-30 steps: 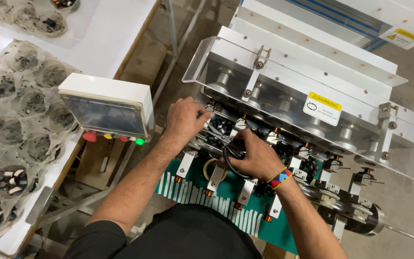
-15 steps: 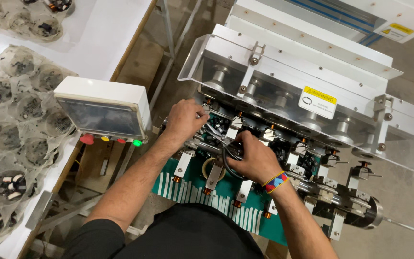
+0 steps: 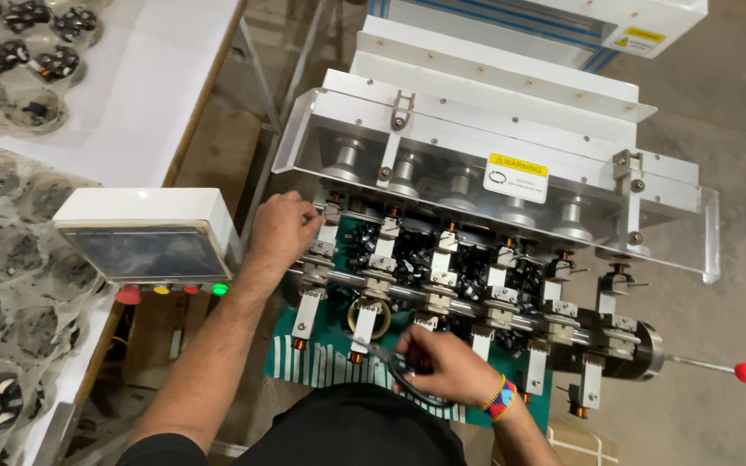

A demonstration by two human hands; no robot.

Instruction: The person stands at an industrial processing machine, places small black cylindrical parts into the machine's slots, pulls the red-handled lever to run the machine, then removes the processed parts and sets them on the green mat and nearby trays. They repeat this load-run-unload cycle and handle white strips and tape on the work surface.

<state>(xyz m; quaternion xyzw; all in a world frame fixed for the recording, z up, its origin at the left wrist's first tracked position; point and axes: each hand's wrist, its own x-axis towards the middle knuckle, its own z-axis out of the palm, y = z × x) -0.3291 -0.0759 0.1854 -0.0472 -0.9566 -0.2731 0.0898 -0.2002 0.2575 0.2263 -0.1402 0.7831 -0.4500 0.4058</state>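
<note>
the right hand point(image 3: 446, 367) grips small snips point(image 3: 399, 367) by their stiff, light handles; the left hand point(image 3: 282, 226), fingers curled, pinches the winding machine's point(image 3: 477, 285) far-left clamp point(image 3: 330, 211).

We saw a grey concrete floor point(image 3: 736, 112) beyond our hands and a white surface point(image 3: 166, 95) to their left.
</note>
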